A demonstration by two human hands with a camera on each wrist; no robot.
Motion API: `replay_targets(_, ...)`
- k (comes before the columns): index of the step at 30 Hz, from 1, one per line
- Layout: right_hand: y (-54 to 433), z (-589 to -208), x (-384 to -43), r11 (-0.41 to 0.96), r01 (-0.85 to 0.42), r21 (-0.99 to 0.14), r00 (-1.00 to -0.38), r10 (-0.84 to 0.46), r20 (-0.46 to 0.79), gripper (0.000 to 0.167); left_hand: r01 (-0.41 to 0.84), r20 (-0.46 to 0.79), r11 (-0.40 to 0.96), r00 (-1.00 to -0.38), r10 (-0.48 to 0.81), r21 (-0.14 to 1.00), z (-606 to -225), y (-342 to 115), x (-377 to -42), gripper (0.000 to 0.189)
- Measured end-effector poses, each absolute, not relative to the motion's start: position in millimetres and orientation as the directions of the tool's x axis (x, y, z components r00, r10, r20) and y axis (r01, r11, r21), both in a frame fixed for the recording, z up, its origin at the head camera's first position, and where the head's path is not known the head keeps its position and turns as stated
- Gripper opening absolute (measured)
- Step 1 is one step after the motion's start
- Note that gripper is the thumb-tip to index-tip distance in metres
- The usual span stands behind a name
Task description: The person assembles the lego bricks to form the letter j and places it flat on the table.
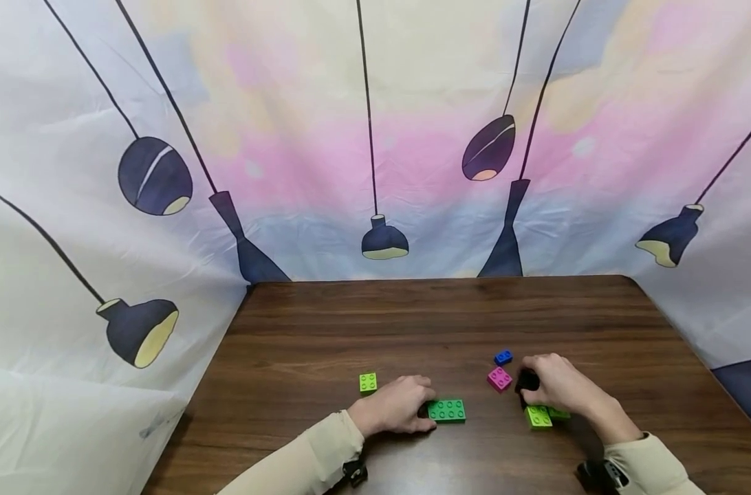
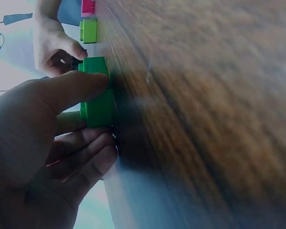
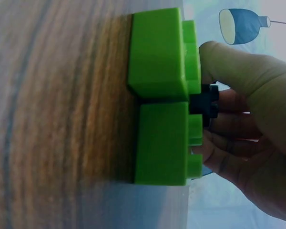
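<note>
Grasping one block per hand, five others ungripped; work seemingly unfinished.
Left hand pinches a green block, lone lime block just beyond; right hand holds a black block, paired lime blocks just nearer, pink block and blue block leftward.

Left sleeve, right sleeve — long, plain, pale cream. Left wristband, right wristband — black, chunky, worn at the cuff.

A pastel fabric backdrop printed with dark pendant lamps hangs behind a brown wood-grain table.
</note>
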State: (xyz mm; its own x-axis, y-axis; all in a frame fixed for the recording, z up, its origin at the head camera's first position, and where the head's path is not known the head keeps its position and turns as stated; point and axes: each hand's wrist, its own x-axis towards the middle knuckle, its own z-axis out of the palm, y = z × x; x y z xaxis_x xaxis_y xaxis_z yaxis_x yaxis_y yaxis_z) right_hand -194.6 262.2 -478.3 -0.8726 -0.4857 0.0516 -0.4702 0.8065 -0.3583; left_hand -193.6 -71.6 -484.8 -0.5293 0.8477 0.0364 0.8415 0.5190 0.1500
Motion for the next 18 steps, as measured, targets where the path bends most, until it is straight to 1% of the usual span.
replay_targets(4,259.9,-475.2,-195.3,0.795,-0.502,-0.341,-0.860,-0.499,0.102,0.017,0.837,0.037,0.526,-0.537,0.843,0.151,-483.1,-70.2,-192.6,0.026)
replay_targets(9,255.3,-470.4,-196.1,0.802,-0.516,-0.302,-0.856,-0.500,0.133,0.031,0.836,0.033,0.529,-0.538,0.842,0.147,-480.0,-69.0,-193.3,0.025)
replay_targets(11,252.7,-468.5,-196.7,0.796,-0.530,-0.291,-0.848,-0.505,0.163,0.031,0.832,0.034,0.536,-0.545,0.838,0.144,-479.4,-68.2,-194.5,0.026)
replay_targets(15,245.8,-465.1,-196.8,0.760,-0.584,-0.284,-0.811,-0.537,0.232,0.031,0.824,0.028,0.547,-0.556,0.831,0.148,-478.6,-67.6,-194.1,0.028)
replay_targets(18,238.7,-463.6,-194.6,0.723,-0.623,-0.299,-0.782,-0.573,0.245,0.031,0.819,0.006,0.549,-0.558,0.830,0.168,-479.4,-68.1,-191.8,0.029)
